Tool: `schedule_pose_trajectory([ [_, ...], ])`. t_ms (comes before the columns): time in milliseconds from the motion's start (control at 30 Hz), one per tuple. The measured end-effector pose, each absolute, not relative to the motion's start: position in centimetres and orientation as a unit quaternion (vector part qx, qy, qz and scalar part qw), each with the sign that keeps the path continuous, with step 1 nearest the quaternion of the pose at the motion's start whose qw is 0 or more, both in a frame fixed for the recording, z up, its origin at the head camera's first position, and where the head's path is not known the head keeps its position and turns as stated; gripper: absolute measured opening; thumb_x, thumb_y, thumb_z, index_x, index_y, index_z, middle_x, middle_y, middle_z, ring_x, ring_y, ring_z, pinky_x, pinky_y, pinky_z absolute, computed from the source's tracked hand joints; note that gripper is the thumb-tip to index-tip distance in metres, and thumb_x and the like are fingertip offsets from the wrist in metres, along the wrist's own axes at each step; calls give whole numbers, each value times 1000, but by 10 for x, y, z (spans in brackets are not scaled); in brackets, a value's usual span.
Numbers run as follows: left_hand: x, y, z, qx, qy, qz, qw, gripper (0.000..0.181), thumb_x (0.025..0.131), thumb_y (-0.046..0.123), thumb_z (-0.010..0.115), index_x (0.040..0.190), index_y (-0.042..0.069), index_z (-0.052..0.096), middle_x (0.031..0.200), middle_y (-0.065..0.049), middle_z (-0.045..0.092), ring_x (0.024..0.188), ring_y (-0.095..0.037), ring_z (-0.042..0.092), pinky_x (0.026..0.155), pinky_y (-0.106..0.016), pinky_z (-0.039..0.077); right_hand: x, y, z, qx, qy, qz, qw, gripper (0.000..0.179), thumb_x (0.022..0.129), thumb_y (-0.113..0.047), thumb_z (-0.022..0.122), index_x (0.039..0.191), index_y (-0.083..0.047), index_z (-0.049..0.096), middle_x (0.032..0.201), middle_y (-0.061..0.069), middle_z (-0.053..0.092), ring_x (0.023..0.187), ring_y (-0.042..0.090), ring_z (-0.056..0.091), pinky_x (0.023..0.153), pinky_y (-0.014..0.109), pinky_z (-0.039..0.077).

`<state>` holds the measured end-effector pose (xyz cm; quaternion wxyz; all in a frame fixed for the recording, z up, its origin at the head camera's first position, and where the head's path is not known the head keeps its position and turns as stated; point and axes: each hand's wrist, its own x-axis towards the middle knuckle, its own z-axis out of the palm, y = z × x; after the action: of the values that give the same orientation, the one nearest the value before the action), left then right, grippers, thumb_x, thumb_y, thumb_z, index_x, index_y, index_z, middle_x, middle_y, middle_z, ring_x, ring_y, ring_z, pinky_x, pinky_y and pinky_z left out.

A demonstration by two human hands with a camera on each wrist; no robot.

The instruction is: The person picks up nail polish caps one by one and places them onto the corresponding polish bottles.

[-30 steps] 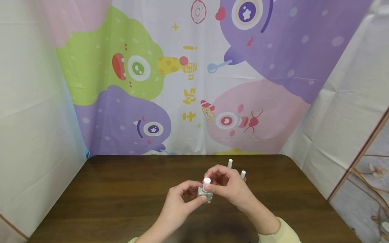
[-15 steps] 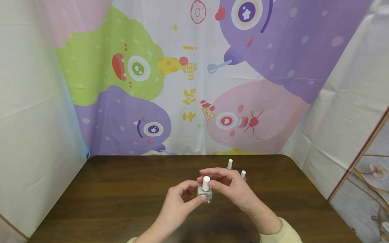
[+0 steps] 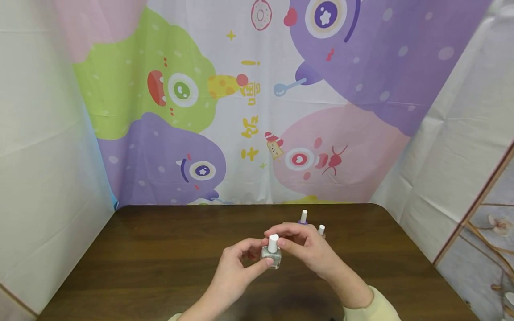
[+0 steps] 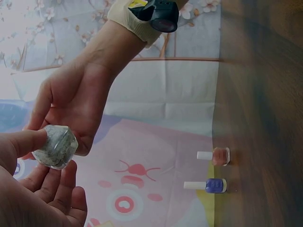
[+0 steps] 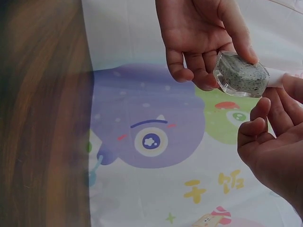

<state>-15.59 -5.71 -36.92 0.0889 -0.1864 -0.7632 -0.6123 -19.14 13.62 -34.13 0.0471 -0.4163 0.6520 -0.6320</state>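
Between thumb and fingers, my left hand [image 3: 234, 269] grips a small clear nail polish bottle [image 3: 272, 258] with speckled grey-green polish inside. Its white cap [image 3: 273, 243] points up, leaning slightly. My right hand [image 3: 308, 247] pinches the cap from the right, thumb on the near side and forefinger reaching behind it. In the right wrist view, the faceted glass of the bottle [image 5: 240, 75] lies under the left thumb, and the right thumb overlaps the cap's end. Seen in the left wrist view, the base of the bottle [image 4: 56, 146] faces the camera and hides the cap.
Behind my right hand, two more nail polish bottles stand on the dark wooden table [image 3: 160, 258]: a purple one [image 4: 216, 185] and a peach-pink one [image 4: 221, 156], both white-capped. A cartoon-printed curtain [image 3: 249, 133] hangs along the table's far edge.
My right thumb has shifted from the cap's front to its right side, and the right fingers have straightened somewhat. The left hand and the bottle have stayed almost still.
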Motion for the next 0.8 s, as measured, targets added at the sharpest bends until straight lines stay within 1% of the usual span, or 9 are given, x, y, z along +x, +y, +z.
schedule_pose_trajectory([
  [233,-154,-57,-367,-180,-761,-618,88,23,77,21,78,97,15,71,87,3,69,78,-11,58,74,-24,48,-192,136,-342,-409,653,-637,41,21,93,1,54,112,10,58,103,12,69,94,16,66,82,32,54],
  [367,-154,-57,-367,-182,-761,-616,89,23,76,21,79,97,15,71,86,3,69,78,-11,58,74,-24,48,-191,136,-341,-391,669,-632,32,19,92,-1,57,109,5,60,100,13,69,91,17,66,76,32,55],
  [467,-155,-56,-367,-186,-762,-613,94,23,77,21,78,97,16,71,86,4,69,78,-10,58,73,-24,48,-190,135,-341,-368,684,-629,29,17,90,-2,60,106,2,62,97,11,70,87,17,66,73,31,55],
  [633,-155,-57,-368,-190,-762,-612,97,23,77,21,78,97,15,71,85,3,69,77,-10,58,73,-24,48,-191,133,-341,-358,692,-627,15,14,87,-2,64,101,1,62,94,3,69,82,13,63,69,27,53],
  [800,-154,-56,-367,-184,-764,-611,94,22,76,21,79,95,16,70,84,4,68,77,-11,58,74,-24,48,-191,132,-342,-361,685,-633,5,17,85,-3,67,99,3,60,91,-2,65,78,9,58,67,24,50],
])
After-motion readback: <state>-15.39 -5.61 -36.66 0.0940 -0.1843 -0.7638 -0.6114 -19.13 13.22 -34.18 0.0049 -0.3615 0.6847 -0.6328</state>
